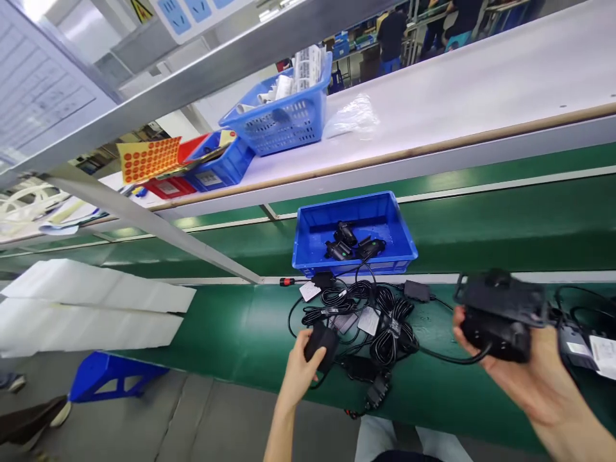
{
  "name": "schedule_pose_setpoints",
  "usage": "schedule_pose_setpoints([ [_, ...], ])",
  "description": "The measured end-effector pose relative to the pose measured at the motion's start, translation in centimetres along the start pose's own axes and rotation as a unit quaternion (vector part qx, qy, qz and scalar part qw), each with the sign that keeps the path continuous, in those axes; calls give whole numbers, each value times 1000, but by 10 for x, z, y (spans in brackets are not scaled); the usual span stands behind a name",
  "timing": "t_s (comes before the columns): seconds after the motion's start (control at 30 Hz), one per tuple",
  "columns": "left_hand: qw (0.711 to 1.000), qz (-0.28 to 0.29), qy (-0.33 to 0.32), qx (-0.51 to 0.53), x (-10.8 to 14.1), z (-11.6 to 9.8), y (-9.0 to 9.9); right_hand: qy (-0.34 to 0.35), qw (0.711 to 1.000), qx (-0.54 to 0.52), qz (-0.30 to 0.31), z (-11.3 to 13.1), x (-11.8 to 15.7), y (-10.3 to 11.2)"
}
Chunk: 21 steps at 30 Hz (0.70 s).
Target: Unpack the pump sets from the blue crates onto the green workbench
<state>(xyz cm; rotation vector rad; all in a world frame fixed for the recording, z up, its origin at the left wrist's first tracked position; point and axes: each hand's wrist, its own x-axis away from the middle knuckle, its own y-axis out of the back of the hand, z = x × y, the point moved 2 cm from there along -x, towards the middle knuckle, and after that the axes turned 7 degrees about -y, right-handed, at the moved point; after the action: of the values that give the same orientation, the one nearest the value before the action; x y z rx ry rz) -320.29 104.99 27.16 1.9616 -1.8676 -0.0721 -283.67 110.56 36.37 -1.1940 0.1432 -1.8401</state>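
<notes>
My left hand [298,367] is closed round a small black box [321,343] with a cable, low over the green bench. Raised at the right, my right hand [534,378] grips a black device with a flat slotted bracket [500,314], slightly blurred. A black cable [447,358] runs from this device toward the coiled black cables [389,327] between my hands. White labels [368,320] lie among those coils. Just beyond them, a blue bin [308,237] holds several black parts [344,244].
White foam sheets [96,305] lie on the bench [221,327] at the left. More cables and a grey box [575,346] sit at the far right. Above, a shelf [433,122] carries a blue basket [283,122] of rolls. A blue stool [115,375] stands on the floor.
</notes>
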Motion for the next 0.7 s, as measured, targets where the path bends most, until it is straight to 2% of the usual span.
schedule_pose_setpoints([
  [0.1,992,58,-48,-103,-2,8,-55,60,996,18,69,18,32,-55],
  [0.2,980,123,-55,-148,10,13,-125,50,989,18,141,10,50,-95],
  [0.27,974,164,-56,-145,17,15,-175,15,986,21,166,-1,55,-112],
  [0.33,969,199,-56,-134,18,17,-221,-22,986,28,165,-12,55,-123],
  [0.4,965,220,-47,-136,13,19,-256,-40,987,42,151,-17,53,-128],
  [0.43,963,226,-36,-146,9,21,-267,-39,987,50,145,-18,51,-129],
  [0.5,956,235,-18,-178,2,25,-274,-28,988,61,137,-15,49,-128],
  [0.57,950,245,-48,-189,-4,29,-262,-14,990,57,127,-9,47,-122],
  [0.6,953,229,-73,-182,-9,31,-249,-11,991,51,121,-4,47,-118],
  [0.63,963,185,-94,-172,-15,32,-233,-8,992,42,116,0,47,-113],
  [0.7,983,40,-88,-154,-34,34,-199,-1,994,20,109,7,47,-104],
])
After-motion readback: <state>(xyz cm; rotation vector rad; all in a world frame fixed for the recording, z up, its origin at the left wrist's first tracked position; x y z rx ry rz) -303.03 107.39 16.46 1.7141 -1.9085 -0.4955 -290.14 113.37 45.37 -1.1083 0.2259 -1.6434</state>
